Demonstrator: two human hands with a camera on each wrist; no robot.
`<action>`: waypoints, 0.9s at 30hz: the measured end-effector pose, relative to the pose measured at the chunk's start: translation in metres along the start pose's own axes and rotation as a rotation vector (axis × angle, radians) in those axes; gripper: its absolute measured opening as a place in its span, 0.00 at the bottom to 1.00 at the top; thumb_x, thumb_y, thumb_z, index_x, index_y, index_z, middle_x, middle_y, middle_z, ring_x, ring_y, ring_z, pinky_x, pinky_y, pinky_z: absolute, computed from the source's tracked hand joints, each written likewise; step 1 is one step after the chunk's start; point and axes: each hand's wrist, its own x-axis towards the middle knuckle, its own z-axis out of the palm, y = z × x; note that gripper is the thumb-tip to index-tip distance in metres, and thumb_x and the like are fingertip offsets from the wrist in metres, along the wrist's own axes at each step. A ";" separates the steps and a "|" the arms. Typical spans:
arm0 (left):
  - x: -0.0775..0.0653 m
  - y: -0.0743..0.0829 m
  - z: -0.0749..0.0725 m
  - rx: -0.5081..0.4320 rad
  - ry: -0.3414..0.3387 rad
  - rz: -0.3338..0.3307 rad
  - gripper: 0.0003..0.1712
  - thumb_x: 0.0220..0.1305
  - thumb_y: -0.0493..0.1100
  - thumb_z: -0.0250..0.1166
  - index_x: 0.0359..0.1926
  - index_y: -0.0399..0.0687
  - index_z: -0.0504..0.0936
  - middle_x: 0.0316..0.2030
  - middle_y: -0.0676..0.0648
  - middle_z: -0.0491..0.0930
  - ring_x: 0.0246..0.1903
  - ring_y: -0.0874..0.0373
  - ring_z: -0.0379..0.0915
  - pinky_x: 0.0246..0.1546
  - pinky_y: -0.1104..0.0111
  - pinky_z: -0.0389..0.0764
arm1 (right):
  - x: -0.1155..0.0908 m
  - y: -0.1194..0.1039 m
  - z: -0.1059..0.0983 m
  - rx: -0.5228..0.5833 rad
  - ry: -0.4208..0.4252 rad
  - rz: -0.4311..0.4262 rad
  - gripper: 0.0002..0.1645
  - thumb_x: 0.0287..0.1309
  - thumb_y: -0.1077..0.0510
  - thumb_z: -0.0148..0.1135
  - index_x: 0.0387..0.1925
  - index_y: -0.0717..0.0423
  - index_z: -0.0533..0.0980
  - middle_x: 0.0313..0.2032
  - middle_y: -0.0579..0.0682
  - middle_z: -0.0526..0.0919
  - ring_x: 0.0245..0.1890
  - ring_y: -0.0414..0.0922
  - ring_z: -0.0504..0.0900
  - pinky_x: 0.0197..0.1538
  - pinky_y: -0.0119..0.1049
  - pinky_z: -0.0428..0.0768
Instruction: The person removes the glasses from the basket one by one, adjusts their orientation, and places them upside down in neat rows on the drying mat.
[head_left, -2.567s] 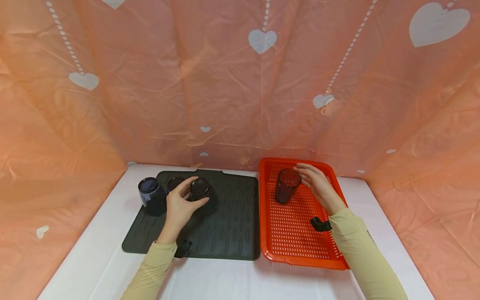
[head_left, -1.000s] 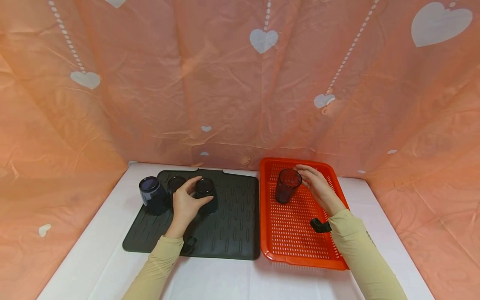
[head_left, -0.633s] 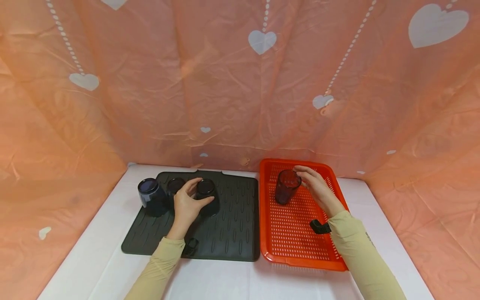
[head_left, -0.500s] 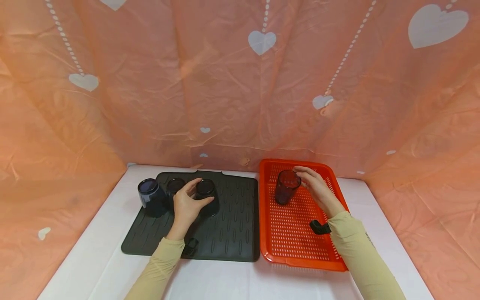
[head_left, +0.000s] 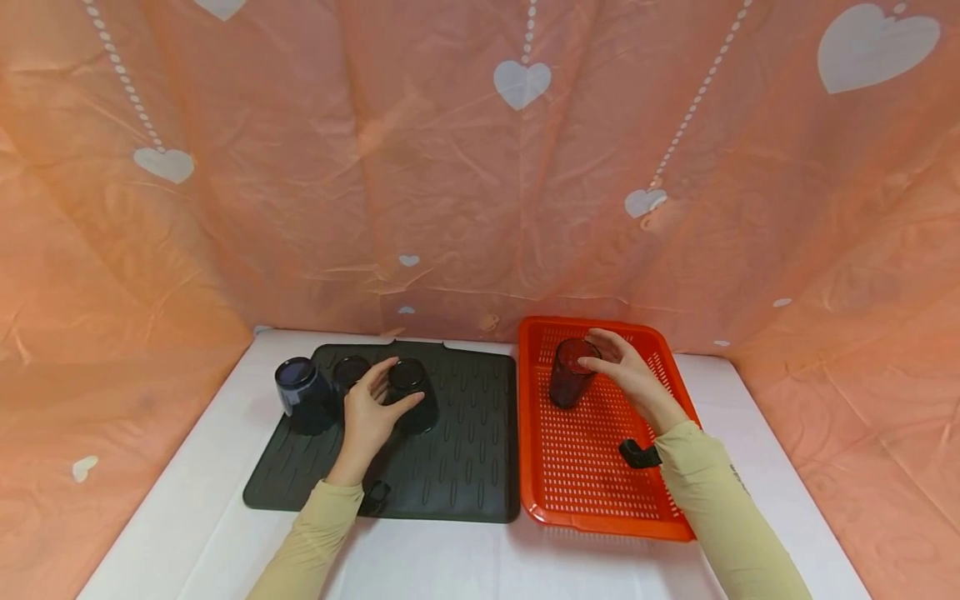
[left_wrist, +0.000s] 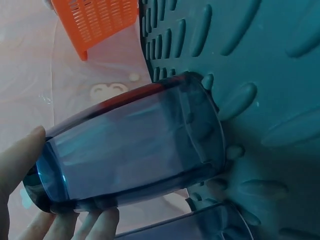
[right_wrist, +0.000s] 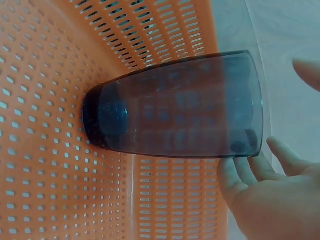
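Observation:
On the left half of the black drying mat (head_left: pixel 472 417), my left hand (head_left: pixel 367 417) holds a dark tinted drinking glass (head_left: pixel 417 410) that is upside down, rim on the mat. In the left wrist view, my thumb and fingers lie round the base end of this glass (left_wrist: pixel 130 140). My right hand (head_left: pixel 633 377) is at another glass (head_left: pixel 568 385), upright in the orange-red basket (head_left: pixel 600 521). In the right wrist view, my fingers are at the rim side of that glass (right_wrist: pixel 180 107), and the thumb (right_wrist: pixel 309 72) is apart from it.
Two more upside-down glasses stand left of my left hand: one at the mat's left edge (head_left: pixel 303 396), one partly hidden behind the hand (head_left: pixel 348 372). Mat and basket lie side by side on a white table (head_left: pixel 450 558). An orange heart-patterned sheet (head_left: pixel 450 167) hangs behind.
My left hand has moved right with its glass and lowered it onto the mat; lately hand and glass top shift slightly left. My right thumb has come forward over the rim of the basket's glass.

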 end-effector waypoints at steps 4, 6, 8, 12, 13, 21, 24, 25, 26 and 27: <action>0.000 -0.001 -0.002 -0.009 -0.032 0.006 0.39 0.48 0.39 0.77 0.62 0.47 0.73 0.62 0.40 0.70 0.61 0.42 0.66 0.58 0.51 0.70 | 0.000 0.002 0.001 -0.075 -0.008 -0.025 0.46 0.57 0.61 0.67 0.71 0.60 0.53 0.70 0.58 0.56 0.70 0.57 0.52 0.66 0.58 0.56; -0.001 0.005 -0.004 -0.022 -0.052 0.001 0.38 0.49 0.37 0.76 0.63 0.44 0.72 0.62 0.38 0.69 0.61 0.40 0.65 0.58 0.50 0.69 | 0.000 0.003 0.001 -0.104 -0.017 -0.043 0.47 0.56 0.62 0.68 0.71 0.60 0.53 0.70 0.59 0.56 0.70 0.57 0.52 0.65 0.59 0.57; -0.003 0.016 -0.007 -0.022 -0.074 -0.010 0.38 0.50 0.35 0.75 0.63 0.41 0.71 0.63 0.35 0.68 0.61 0.39 0.64 0.58 0.50 0.69 | -0.001 0.002 0.002 -0.123 -0.023 -0.050 0.47 0.55 0.63 0.68 0.71 0.60 0.53 0.70 0.58 0.55 0.70 0.57 0.51 0.65 0.58 0.57; -0.005 0.026 -0.011 -0.029 -0.111 -0.025 0.37 0.51 0.32 0.73 0.64 0.38 0.70 0.63 0.34 0.66 0.62 0.38 0.63 0.58 0.50 0.69 | -0.002 0.001 0.004 -0.179 -0.035 -0.049 0.48 0.54 0.62 0.70 0.71 0.59 0.54 0.70 0.58 0.54 0.70 0.57 0.50 0.64 0.59 0.58; -0.004 0.022 -0.011 -0.030 -0.113 -0.022 0.37 0.51 0.32 0.73 0.64 0.39 0.70 0.63 0.35 0.66 0.62 0.39 0.63 0.58 0.51 0.69 | -0.002 0.000 0.004 -0.199 -0.033 -0.046 0.48 0.54 0.61 0.70 0.71 0.59 0.54 0.70 0.58 0.54 0.70 0.58 0.51 0.64 0.59 0.59; 0.002 0.004 -0.010 -0.050 -0.125 -0.033 0.37 0.53 0.39 0.74 0.63 0.45 0.71 0.64 0.39 0.67 0.62 0.42 0.63 0.58 0.53 0.70 | -0.001 -0.005 0.006 -0.298 -0.003 -0.002 0.48 0.54 0.59 0.70 0.71 0.57 0.56 0.70 0.59 0.54 0.69 0.59 0.52 0.62 0.61 0.62; 0.001 0.010 -0.012 -0.060 -0.133 -0.049 0.35 0.54 0.39 0.73 0.63 0.44 0.71 0.64 0.38 0.66 0.62 0.41 0.63 0.59 0.52 0.69 | 0.000 -0.006 0.007 -0.317 -0.007 0.005 0.49 0.53 0.58 0.71 0.71 0.58 0.55 0.70 0.60 0.53 0.68 0.60 0.53 0.61 0.61 0.63; 0.001 0.015 -0.012 -0.059 -0.136 -0.052 0.35 0.55 0.38 0.72 0.63 0.41 0.71 0.64 0.37 0.66 0.62 0.40 0.63 0.59 0.51 0.68 | 0.000 -0.006 0.007 -0.321 -0.011 0.005 0.49 0.53 0.59 0.71 0.71 0.59 0.55 0.70 0.61 0.53 0.68 0.61 0.53 0.61 0.60 0.63; 0.000 0.020 -0.013 -0.056 -0.140 -0.053 0.34 0.56 0.37 0.71 0.63 0.39 0.70 0.64 0.35 0.66 0.62 0.39 0.63 0.59 0.50 0.68 | 0.001 -0.006 0.007 -0.324 -0.015 0.004 0.49 0.53 0.59 0.71 0.71 0.60 0.54 0.70 0.62 0.53 0.68 0.61 0.53 0.60 0.60 0.64; -0.001 0.025 -0.014 -0.056 -0.143 -0.053 0.34 0.56 0.37 0.71 0.63 0.38 0.70 0.64 0.34 0.66 0.62 0.38 0.63 0.59 0.49 0.68 | 0.001 -0.006 0.007 -0.331 -0.020 0.000 0.49 0.53 0.59 0.71 0.71 0.61 0.54 0.70 0.62 0.53 0.68 0.61 0.53 0.60 0.60 0.64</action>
